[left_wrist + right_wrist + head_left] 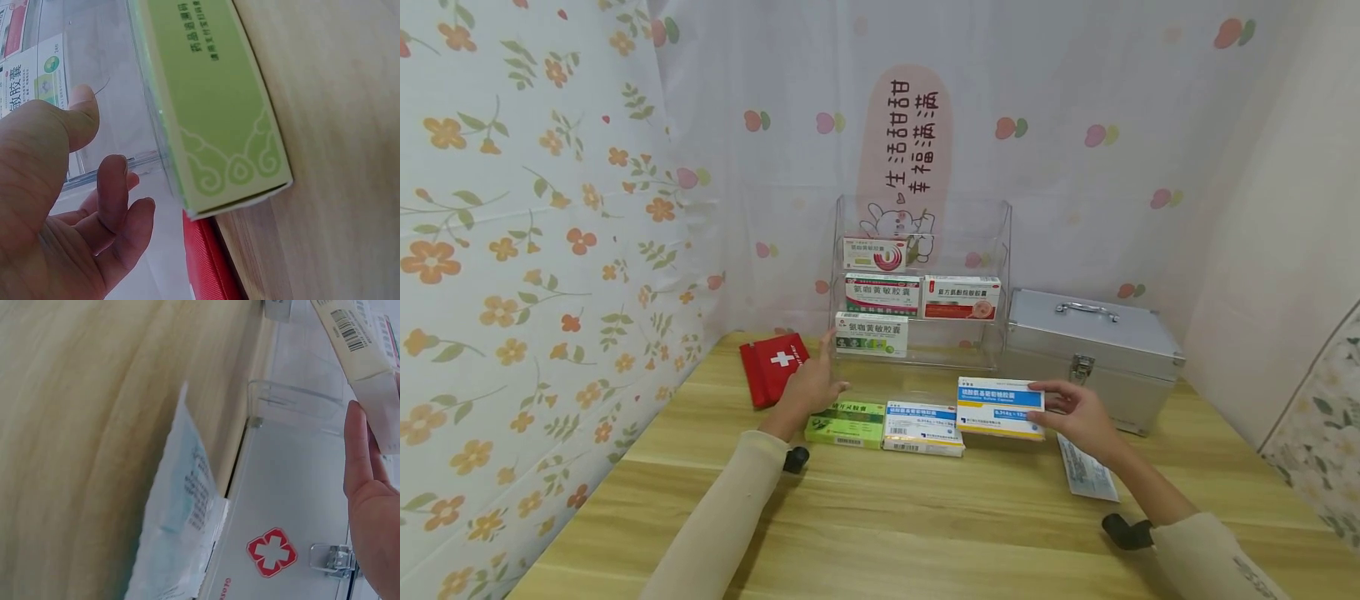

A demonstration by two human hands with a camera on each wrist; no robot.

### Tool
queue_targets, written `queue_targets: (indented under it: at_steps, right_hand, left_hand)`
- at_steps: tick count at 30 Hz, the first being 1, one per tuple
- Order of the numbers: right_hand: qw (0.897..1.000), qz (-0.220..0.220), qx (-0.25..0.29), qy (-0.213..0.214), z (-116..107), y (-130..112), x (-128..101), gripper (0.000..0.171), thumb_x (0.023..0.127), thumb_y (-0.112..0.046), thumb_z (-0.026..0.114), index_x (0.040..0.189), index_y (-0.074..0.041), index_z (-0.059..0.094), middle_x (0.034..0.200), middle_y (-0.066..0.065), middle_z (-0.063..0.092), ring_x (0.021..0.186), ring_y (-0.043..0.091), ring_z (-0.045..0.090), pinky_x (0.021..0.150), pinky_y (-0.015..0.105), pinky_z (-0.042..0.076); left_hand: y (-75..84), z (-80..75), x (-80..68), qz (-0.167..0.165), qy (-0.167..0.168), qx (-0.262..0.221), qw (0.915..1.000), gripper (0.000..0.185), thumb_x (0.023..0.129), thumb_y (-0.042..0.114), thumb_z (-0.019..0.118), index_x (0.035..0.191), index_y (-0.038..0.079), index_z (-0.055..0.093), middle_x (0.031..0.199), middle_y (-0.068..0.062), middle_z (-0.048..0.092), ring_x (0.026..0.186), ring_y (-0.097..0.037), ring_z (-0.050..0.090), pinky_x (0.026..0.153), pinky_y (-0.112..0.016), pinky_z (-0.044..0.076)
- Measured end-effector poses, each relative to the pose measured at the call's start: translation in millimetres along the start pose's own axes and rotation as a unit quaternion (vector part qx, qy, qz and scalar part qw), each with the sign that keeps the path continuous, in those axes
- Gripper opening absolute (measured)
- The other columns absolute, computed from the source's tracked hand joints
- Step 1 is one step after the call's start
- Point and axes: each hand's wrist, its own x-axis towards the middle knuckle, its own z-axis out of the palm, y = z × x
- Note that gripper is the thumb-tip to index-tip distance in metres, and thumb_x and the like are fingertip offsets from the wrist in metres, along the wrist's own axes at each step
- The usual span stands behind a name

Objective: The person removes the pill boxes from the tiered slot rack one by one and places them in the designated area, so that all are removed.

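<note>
Precariously, perhaps: glucosamine sulfate capsule box point(996, 407), held up at right of front row, could tip or slip, since my right grip point(1078, 417) pinches right end only; drooping free end might knock matching box point(923, 429) beside it. Right grip narrowed onto box. Left grip point(810, 389) loosely spread, holding nothing, near left side of clear display rack point(951, 358).

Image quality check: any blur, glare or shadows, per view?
Head: even light, held box title readable, finest print too small; left wrist: green box lettering legible, tabletop grain soft; right wrist: packet print blurred, soft shadow beside it.
</note>
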Motion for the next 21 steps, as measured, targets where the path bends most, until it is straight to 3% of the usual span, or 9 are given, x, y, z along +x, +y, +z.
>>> queue_targets:
  at_steps: [5, 12, 21]
  right_hand:
    - [1.0, 0.01, 0.002, -0.018, -3.5, 3.8, -1.9, 0.046, 0.087, -0.009, 0.076, 0.127, 0.007, 0.06, 0.127, 0.03, 0.056, 0.101, 0.017, 0.068, 0.072, 0.027, 0.058]
    - [0.999, 0.035, 0.011, -0.027, -8.3, 7.5, -4.7, 0.048, 0.089, -0.011, 0.075, 0.129, 0.007, 0.058, 0.129, 0.032, 0.055, 0.1, 0.009, 0.067, 0.073, 0.028, 0.058]
    - [0.997, 0.069, -0.009, -0.045, -9.9, 8.6, -7.4, 0.048, 0.089, -0.017, 0.075, 0.13, 0.005, 0.059, 0.133, 0.029, 0.051, 0.115, 0.045, 0.06, 0.076, 0.03, 0.058]
  left_hand:
    - [-0.9, 0.5, 1.4, 0.002, -0.004, 0.002, 1.0, 0.108, 0.088, 0.031, 0.077, 0.155, 0.027, -0.008, 0.067, -0.007, 0.055, 0.056, -0.022, 0.058, 0.057, -0.034, 0.053]
    - [-1.9, 2.3, 2.7, 0.007, -0.001, 0.001, 1.0, 0.107, 0.088, 0.031, 0.076, 0.155, 0.027, -0.008, 0.067, -0.007, 0.055, 0.058, -0.022, 0.058, 0.059, -0.035, 0.054]
    - [-4.4, 4.1, 2.9, 0.006, 0.004, 0.008, 0.9999, 0.109, 0.087, 0.031, 0.077, 0.154, 0.029, -0.009, 0.067, -0.007, 0.055, 0.058, -0.022, 0.058, 0.061, -0.037, 0.054]
